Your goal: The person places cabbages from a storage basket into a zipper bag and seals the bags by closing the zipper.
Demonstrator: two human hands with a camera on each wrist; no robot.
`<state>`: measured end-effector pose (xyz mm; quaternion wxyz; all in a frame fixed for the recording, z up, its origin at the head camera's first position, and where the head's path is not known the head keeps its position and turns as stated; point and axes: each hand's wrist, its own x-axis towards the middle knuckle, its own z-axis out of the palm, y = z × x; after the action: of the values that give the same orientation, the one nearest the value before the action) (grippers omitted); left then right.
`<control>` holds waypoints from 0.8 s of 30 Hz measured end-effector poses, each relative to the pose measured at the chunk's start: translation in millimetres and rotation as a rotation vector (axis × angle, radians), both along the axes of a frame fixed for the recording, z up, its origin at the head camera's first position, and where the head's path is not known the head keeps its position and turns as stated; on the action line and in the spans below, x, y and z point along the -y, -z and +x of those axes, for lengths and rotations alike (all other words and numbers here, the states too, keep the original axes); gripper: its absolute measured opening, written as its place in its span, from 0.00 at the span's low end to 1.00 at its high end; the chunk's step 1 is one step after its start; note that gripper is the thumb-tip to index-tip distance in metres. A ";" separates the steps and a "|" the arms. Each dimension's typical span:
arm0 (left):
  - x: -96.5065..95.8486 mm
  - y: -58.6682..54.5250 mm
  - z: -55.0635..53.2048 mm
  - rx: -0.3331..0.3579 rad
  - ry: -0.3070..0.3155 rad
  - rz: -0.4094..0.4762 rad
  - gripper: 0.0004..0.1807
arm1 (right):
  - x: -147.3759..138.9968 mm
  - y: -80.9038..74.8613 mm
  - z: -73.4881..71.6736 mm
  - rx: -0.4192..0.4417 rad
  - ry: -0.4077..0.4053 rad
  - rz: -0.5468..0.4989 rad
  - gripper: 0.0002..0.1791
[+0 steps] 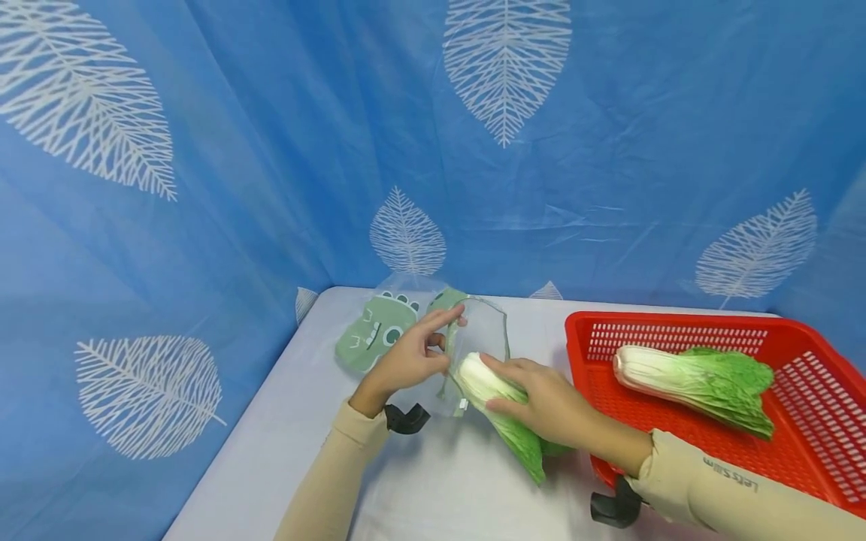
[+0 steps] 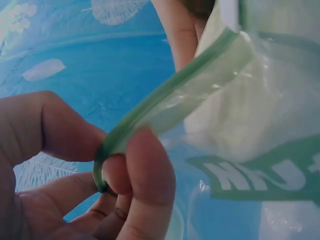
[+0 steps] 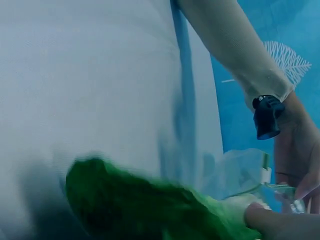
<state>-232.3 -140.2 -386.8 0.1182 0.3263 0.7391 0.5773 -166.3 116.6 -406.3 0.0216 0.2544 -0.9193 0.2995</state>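
Observation:
My left hand [image 1: 409, 357] pinches the green zip edge of a clear plastic zip bag [image 1: 485, 330], and the bag's mouth stands spread. In the left wrist view, thumb and fingers grip that green zip strip [image 2: 165, 92]; white lettering on a green band shows on the plastic. My right hand [image 1: 551, 398] holds a napa cabbage [image 1: 476, 379] from above. The cabbage's white base points into the bag mouth, while its green leaves [image 3: 135, 200] trail back over the white table toward me.
A red plastic basket [image 1: 582, 361] stands on the right with another napa cabbage [image 1: 704, 383] lying in it. Green cartoon-printed clear plastic [image 1: 368, 330] lies at the table's back left. A blue leaf-patterned curtain [image 1: 609, 188] hangs behind and left of the white table [image 1: 433, 488].

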 end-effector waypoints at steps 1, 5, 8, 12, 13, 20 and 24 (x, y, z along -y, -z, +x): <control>-0.3 2.2 -0.7 0.000 0.006 -0.009 0.44 | -0.2 0.7 0.7 0.004 -0.001 0.023 0.39; -1.4 11.3 -3.0 -0.011 0.016 -0.052 0.44 | 0.1 2.9 2.3 -0.002 -0.006 0.095 0.38; -1.8 16.6 -3.0 -0.025 0.015 -0.103 0.45 | 2.4 3.4 3.5 -0.005 -0.002 0.128 0.37; -2.8 19.7 -0.7 -0.044 0.013 -0.163 0.45 | 2.5 -3.0 12.0 -0.015 0.040 0.090 0.38; -3.2 19.9 -0.1 -0.049 0.014 -0.172 0.45 | 1.8 -6.4 16.6 -0.020 0.059 0.056 0.38; -7.0 18.9 -1.9 -0.083 0.039 -0.190 0.45 | 6.9 -17.8 81.4 -0.096 0.177 -0.404 0.41; -6.1 16.4 -3.5 -0.099 0.029 -0.201 0.45 | 16.3 21.4 88.5 -0.337 0.122 -0.508 0.39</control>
<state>-235.8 -134.0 -403.1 0.1220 0.3514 0.7935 0.4816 -77.8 100.4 -427.7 0.2547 0.2314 -0.8119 0.4716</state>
